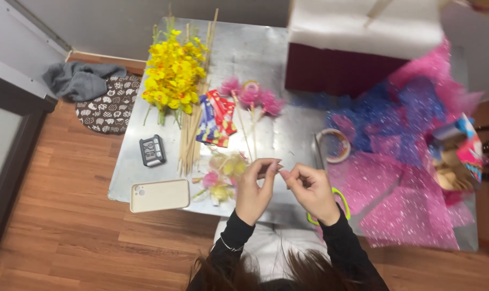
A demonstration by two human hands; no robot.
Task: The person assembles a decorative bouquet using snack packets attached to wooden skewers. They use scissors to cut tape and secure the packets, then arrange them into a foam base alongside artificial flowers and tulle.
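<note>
Head cam, left hand (pixel 253 189), right hand (pixel 311 189) fingertips pinched together.

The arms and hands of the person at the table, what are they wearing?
Both arms are in long black sleeves that reach the wrists. The left hand has a thin silvery bracelet over the cuff. The right hand is bare, with no glove; its fingernails look long and pale pink.

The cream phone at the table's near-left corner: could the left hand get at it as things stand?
Probably yes. The phone lies flat and uncovered at the table edge, just left of the left hand. Only loose small flowers sit near the path. The left hand's fingertips meet the right hand, seemingly pinching something small.
</note>
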